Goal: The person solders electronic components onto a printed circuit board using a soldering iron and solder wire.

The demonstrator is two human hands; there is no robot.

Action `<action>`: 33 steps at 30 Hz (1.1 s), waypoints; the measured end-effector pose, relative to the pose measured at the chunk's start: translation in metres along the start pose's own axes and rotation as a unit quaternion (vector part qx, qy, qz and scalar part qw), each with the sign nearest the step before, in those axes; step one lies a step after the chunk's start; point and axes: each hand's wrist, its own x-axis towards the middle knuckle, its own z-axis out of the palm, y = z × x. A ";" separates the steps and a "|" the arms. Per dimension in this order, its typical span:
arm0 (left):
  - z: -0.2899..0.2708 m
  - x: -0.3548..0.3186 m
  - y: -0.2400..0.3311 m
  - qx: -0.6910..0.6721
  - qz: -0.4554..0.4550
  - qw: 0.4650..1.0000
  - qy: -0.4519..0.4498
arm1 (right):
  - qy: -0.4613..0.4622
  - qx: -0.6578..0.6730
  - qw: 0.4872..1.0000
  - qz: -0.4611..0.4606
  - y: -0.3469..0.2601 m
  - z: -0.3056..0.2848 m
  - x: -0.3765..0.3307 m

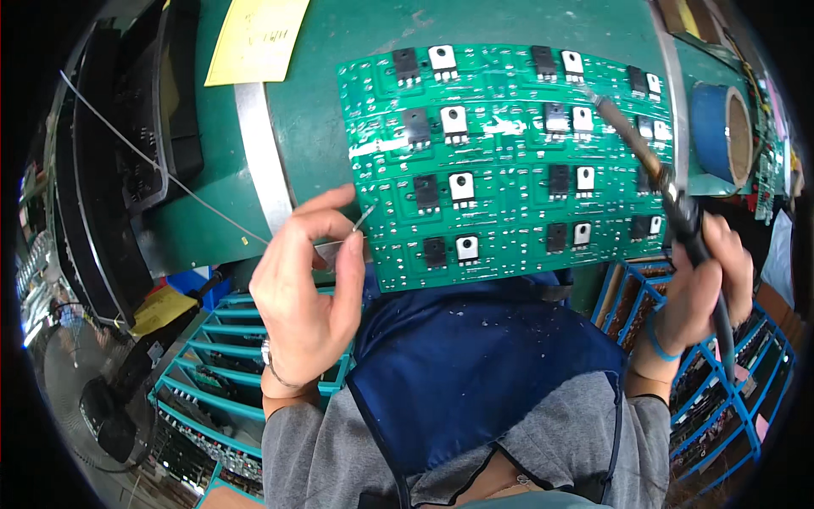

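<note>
Green bench [309, 136] fills the background, and a wide circuit board [500, 174] lies on it, in front of the blue apron [483, 373]. At its right, the right hand [714, 276] closes around a soldering iron [693, 233], tip near the upper-right components. Left of the board, the left hand [297, 293] pinches a thin grey wire [158, 166] between thumb and finger.

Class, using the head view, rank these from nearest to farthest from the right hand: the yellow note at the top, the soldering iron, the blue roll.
1. Soldering iron: gripped in the right hand.
2. Blue roll: above the hand, right side.
3. Yellow note: top left.
</note>
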 end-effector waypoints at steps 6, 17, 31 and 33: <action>0.004 -0.012 0.005 -0.014 -0.053 0.998 0.029 | 0.098 0.067 0.983 0.139 0.033 0.025 -0.006; 0.032 0.011 0.016 -0.094 -0.081 0.990 0.064 | 0.047 0.151 0.977 0.143 0.059 0.017 0.026; 0.011 0.036 0.014 -0.056 0.010 0.997 0.045 | 0.019 0.096 0.991 0.088 0.026 0.005 0.025; 0.015 0.040 0.009 -0.068 0.036 0.996 0.043 | -0.020 0.079 0.995 -0.056 0.020 0.012 0.031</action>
